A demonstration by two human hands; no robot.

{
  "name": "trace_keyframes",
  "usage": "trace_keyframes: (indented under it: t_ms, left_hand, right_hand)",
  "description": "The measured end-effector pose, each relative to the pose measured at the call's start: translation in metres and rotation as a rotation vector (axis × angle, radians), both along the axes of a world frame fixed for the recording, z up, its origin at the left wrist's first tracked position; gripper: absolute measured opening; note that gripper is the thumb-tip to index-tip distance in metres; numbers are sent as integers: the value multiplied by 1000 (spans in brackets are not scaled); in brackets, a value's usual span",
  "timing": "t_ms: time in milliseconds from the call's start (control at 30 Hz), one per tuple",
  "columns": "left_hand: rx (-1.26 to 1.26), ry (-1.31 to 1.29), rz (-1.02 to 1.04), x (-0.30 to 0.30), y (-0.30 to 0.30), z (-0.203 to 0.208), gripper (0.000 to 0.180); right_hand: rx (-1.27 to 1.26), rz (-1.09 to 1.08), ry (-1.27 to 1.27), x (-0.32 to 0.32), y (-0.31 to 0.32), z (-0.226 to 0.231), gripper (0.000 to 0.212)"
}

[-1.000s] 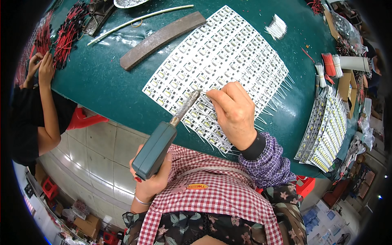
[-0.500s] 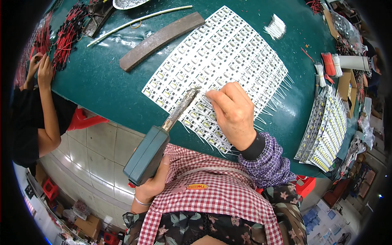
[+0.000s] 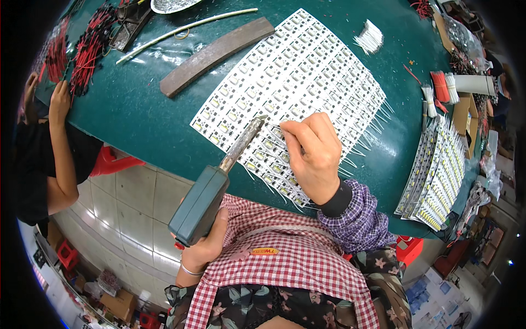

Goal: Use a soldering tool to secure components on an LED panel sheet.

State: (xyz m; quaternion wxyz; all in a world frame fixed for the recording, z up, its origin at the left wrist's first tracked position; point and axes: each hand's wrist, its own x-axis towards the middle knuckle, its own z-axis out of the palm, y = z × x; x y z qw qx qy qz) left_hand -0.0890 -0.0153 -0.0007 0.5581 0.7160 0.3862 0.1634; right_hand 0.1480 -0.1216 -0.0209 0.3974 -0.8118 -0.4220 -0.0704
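My left hand is wrapped round the grip of a dark green soldering gun. Its metal tip touches or hovers just over a white sheet of circuit boards with rows of yellowish LEDs; I cannot tell which. Just right of the tip, my right hand is closed in a pinch above the same sheet. A thin white wire seems to be between thumb and forefinger, mostly hidden by them. Short white wires stick out along the sheet's right and near edges.
A curved brown bar lies against the sheet's far left side. White wires lie bundled beyond it. More wired LED boards are stacked at the right. At the left, a co-worker's hand is beside red and black wires.
My right hand has shifted slightly right, still pinching. The soldering gun has moved a little to the right. The co-worker's hands have come apart.
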Motion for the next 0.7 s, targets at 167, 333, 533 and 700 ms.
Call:
trace_keyframes:
  t_ms: [167, 333, 533, 700]
  left_hand:
    - [21, 12, -26, 7, 5, -2, 23]
    - [159, -71, -102, 17, 10, -6, 21]
    - [221, -75, -176, 24, 14, -6, 18]
    - [182, -41, -176, 25, 14, -2, 17]
  right_hand:
    - [-23, -1, 24, -1, 0, -2, 21]
    - [-27, -11, 6, -1, 1, -3, 22]
    - [-35, -15, -11, 0, 1, -5, 21]
    - [-28, -12, -13, 0, 3, -5, 20]
